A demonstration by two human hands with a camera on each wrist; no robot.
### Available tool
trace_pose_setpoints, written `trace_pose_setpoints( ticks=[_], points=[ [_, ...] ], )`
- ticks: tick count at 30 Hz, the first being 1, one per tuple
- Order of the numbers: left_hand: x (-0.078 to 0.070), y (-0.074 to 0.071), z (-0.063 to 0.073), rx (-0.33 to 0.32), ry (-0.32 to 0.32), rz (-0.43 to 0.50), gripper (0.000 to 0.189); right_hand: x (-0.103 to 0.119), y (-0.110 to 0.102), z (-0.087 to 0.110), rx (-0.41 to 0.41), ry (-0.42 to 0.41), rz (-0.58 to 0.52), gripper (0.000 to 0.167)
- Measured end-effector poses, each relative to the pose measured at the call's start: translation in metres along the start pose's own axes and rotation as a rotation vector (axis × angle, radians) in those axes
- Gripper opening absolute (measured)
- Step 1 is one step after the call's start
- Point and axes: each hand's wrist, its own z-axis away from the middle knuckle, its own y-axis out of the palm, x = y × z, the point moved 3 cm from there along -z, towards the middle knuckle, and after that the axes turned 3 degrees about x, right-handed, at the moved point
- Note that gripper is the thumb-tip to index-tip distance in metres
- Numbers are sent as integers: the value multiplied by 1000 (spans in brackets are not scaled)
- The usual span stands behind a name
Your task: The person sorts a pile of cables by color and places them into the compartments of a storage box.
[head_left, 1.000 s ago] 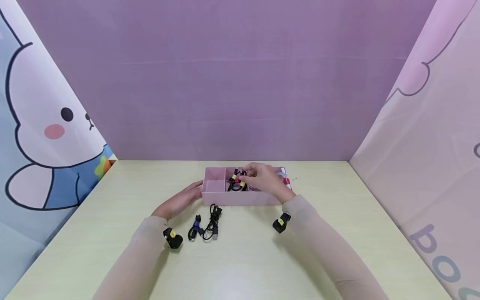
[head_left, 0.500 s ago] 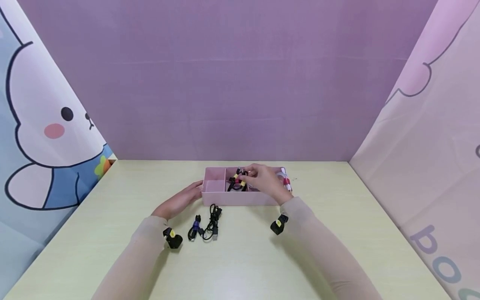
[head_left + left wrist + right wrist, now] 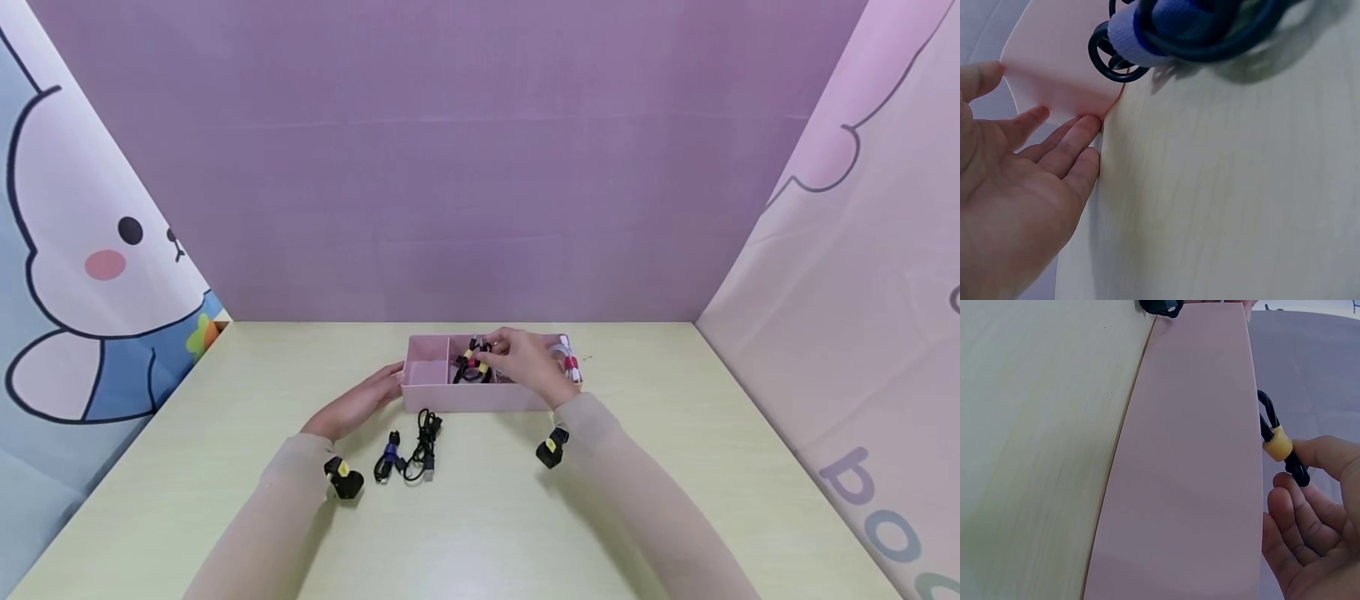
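Note:
A pink divided box [image 3: 480, 398] stands on the table. My left hand [image 3: 358, 404] touches its left end with extended fingertips, as the left wrist view shows too. Over the middle compartment, my right hand [image 3: 527, 360] pinches a bundled black cable with a yellow band [image 3: 1279, 444], thumb against the band. The cable [image 3: 463, 371] rises partly above the box's front wall, and a red band shows among the black loops there. At the box's right end lies a white cable with a red band [image 3: 572, 363]. My right hand hides part of the compartments.
In front of the box lie two black cables: a small bundle with a purple band [image 3: 390, 454] and a longer one [image 3: 425, 446] with a USB plug. A purple backdrop [image 3: 465, 167] rises behind the table [image 3: 480, 517], with printed cloths at both sides.
My right wrist has drifted slightly left, while its fingers stay at the cable over the middle compartment. My left hand keeps its place at the box's end.

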Motion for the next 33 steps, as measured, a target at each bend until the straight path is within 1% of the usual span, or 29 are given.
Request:
trace_pose_setpoints(
  ticks=[4, 14, 22, 28, 33],
  points=[
    [-1, 1, 1, 1, -2, 0, 63, 0, 3, -1, 16, 3, -19, 37],
    [-2, 1, 2, 0, 2, -20, 62, 1, 5, -1, 42, 13, -14, 34],
    [-1, 0, 1, -2, -11, -26, 62, 3, 1, 2, 51, -33, -4, 34],
    [-2, 1, 2, 11, 1, -16, 62, 4, 1, 4, 64, -62, 5, 33],
    [-1, 0, 1, 8, 6, -9, 62, 9, 2, 9, 70, -86, -8, 32]
  ],
)
